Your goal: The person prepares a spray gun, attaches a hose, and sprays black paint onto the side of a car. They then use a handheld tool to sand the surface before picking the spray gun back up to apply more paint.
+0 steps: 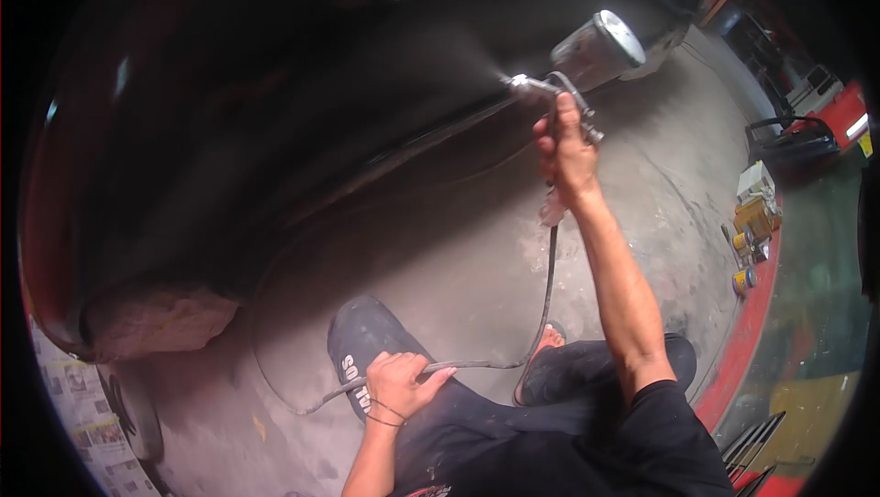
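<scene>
A dark car [275,93] fills the view from 8 o'clock round through 12 to 1 o'clock, its lower edge slanting up toward 2 o'clock. Below it spreads the grey floor [477,295], marked with pale smudges. The person's dark trousers [495,414] take up the area from 5 to 7 o'clock, one knee bent forward toward the car. Sheets of newspaper [82,396] lie at 8 o'clock; nearer the middle on that side, a pale, rough shape [170,321] sits under the car's edge, and I cannot tell what it is.

A thin dark hose [548,281] drops from the spray gun, bends across the thighs, then loops over the floor toward 9 o'clock.

The spray gun [541,86] is at 1 to 2 o'clock, with a metal cup [596,46] on its upper side. Its nozzle points toward 10 o'clock at the car, and a faint mist [484,64] spreads from the tip. The right hand [573,160], at 2 o'clock, grips the gun's handle, fingers wrapped around it. The left hand [403,382], just past 6 o'clock, is closed around the hose over the bent leg.

At 3 o'clock are a brown box [753,219] and, smaller, two cans [743,281].
</scene>
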`<action>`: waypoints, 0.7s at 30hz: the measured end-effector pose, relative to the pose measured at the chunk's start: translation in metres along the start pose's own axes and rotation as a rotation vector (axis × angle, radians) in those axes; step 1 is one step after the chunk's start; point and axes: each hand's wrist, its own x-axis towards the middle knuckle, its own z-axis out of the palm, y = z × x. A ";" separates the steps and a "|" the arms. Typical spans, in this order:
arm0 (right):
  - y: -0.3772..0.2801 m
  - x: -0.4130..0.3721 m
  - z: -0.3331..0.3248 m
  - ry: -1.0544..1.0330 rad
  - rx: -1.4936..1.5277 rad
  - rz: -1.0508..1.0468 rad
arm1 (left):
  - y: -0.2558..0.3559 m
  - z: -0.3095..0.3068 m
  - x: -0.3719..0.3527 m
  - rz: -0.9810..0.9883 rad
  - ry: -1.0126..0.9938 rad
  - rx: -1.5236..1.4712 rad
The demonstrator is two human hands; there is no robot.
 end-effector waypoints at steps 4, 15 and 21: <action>-0.007 0.071 -0.064 0.164 -0.028 -0.054 | 0.004 0.002 0.002 -0.031 -0.006 0.031; -0.015 0.199 -0.182 0.560 -0.156 -0.136 | 0.003 0.011 0.007 -0.111 0.031 0.092; 0.015 0.087 -0.095 0.249 -0.133 -0.058 | 0.003 0.001 0.005 -0.049 -0.006 0.044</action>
